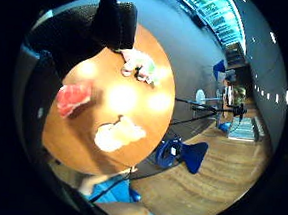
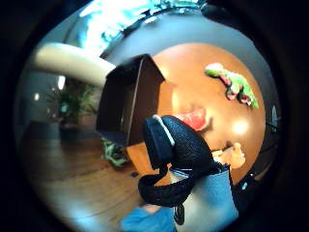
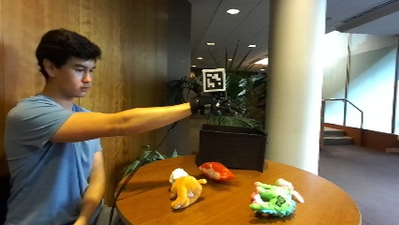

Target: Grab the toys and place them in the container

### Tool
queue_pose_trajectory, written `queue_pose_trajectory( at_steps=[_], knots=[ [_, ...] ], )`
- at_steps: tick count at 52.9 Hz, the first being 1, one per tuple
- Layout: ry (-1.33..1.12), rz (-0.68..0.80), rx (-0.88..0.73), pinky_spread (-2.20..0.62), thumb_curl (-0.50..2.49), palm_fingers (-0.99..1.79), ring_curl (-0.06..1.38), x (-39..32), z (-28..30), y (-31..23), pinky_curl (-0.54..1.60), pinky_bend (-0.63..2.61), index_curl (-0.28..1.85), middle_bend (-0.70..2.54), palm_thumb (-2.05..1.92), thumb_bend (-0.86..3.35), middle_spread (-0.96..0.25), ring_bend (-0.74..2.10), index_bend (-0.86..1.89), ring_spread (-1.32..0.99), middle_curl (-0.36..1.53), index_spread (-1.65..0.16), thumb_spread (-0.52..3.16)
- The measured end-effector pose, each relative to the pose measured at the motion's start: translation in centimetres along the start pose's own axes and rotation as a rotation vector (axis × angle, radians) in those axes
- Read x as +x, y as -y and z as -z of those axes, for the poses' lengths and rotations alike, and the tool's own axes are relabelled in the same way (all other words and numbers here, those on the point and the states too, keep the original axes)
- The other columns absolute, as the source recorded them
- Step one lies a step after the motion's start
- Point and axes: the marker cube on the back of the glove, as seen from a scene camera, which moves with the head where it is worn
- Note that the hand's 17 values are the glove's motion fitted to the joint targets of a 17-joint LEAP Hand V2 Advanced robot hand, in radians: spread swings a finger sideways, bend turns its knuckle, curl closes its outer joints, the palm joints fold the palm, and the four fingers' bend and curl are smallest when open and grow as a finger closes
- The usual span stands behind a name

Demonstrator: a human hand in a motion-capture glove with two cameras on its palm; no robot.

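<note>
The black-gloved fingers (image 2: 169, 140) of the right hand (image 3: 209, 104) are seen loosely bent with nothing between them, and the hand is held out at arm's length above the open dark brown box-shaped container (image 3: 232, 146), which suggests a hand parked over the drop point rather than one engaged in a grasp. Three soft toys are left lying on the round wooden counter (image 3: 324, 199) in front of the container: a red plush toy (image 3: 216, 171) just beside its wall, an orange and white plush animal (image 3: 184, 188) nearer the person, and a green and pink plush creature (image 3: 274, 198) towards the far edge. Whether anything lies inside the container cannot be told.
</note>
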Motion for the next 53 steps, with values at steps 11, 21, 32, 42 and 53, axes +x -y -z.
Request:
queue_pose_trajectory(
  at_steps=[11,21,32,42,53],
  knots=[
    [-0.040,0.036,-0.010,0.02,0.06,0.15,0.09,1.6,-0.6,1.3,0.27,0.85,0.07,0.19,-0.01,-0.01,-0.01,0.33,0.12,-0.02,0.09,-0.23,0.95],
    [-0.182,0.097,-0.006,0.04,0.12,-0.02,0.13,4.7,-1.9,3.9,0.32,0.98,0.10,0.20,-0.02,-0.02,-0.01,0.35,0.10,-0.02,0.16,-0.26,1.08],
    [-0.241,0.088,0.050,0.06,0.17,-0.11,0.14,7.5,-4.2,8.0,0.34,1.04,0.12,0.20,-0.03,-0.03,-0.01,0.32,0.10,-0.01,0.22,-0.27,1.08],
    [-0.290,0.138,0.016,0.06,0.19,-0.12,0.17,12.6,-8.1,11.3,0.34,1.05,0.13,0.19,-0.07,-0.06,-0.01,0.33,0.09,-0.01,0.26,-0.27,1.01],
    [-0.282,0.098,-0.071,0.06,0.20,-0.13,0.19,16.3,-13.5,14.6,0.34,1.06,0.13,0.19,-0.07,-0.07,-0.01,0.34,0.08,-0.01,0.29,-0.27,0.97]
  ],
)
